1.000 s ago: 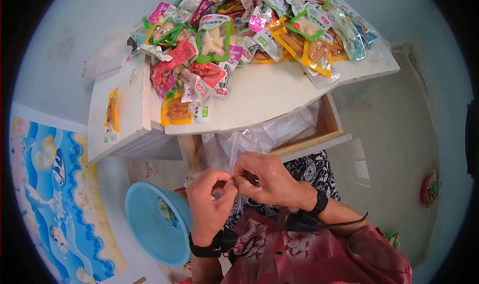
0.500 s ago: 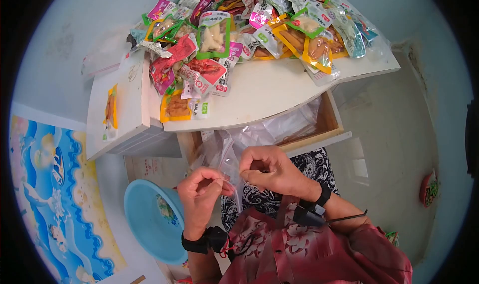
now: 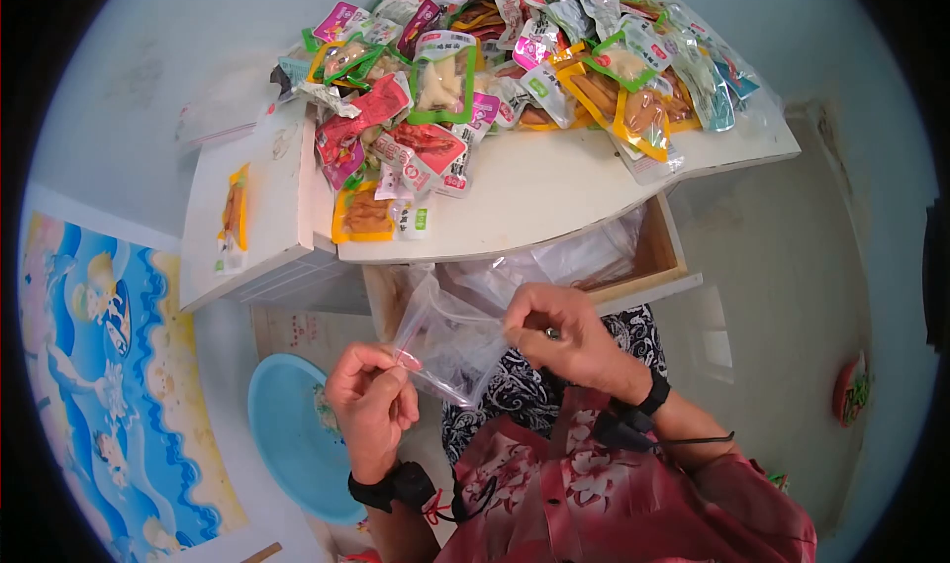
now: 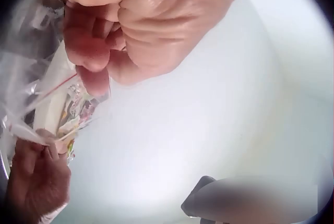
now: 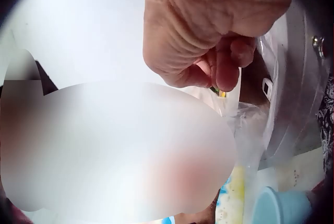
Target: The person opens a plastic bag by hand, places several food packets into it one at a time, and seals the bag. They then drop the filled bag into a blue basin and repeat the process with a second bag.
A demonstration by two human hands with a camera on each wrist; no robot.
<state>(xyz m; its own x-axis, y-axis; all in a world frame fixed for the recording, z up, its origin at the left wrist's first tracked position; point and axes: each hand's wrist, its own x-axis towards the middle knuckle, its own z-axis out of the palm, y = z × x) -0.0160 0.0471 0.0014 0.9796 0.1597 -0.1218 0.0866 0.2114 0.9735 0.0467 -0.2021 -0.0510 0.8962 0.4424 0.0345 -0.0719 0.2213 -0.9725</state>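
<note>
A clear plastic bag [image 3: 450, 343] is stretched between the two hands, in front of the open drawer. My left hand [image 3: 374, 405] pinches its left corner, beside a red strip; in the left wrist view the left hand [image 4: 141, 26] has its fingertips on the bag's edge [image 4: 52, 91]. My right hand [image 3: 574, 340] pinches the upper right corner of the bag. In the right wrist view the right hand [image 5: 209, 31] has curled fingers, with clear film [image 5: 248, 122] below them. The bag looks flat, with nothing seen inside.
Many colourful food packets [image 3: 440, 78] are piled on the white table [image 3: 534, 187]. One packet [image 3: 235, 212] lies on the side surface. More clear bags fill the drawer [image 3: 665, 241]. A blue basin [image 3: 297, 464] stands at lower left.
My hands have moved apart, spreading the bag, which was bunched between them before. The left hand has gone left and down, the right hand slightly right.
</note>
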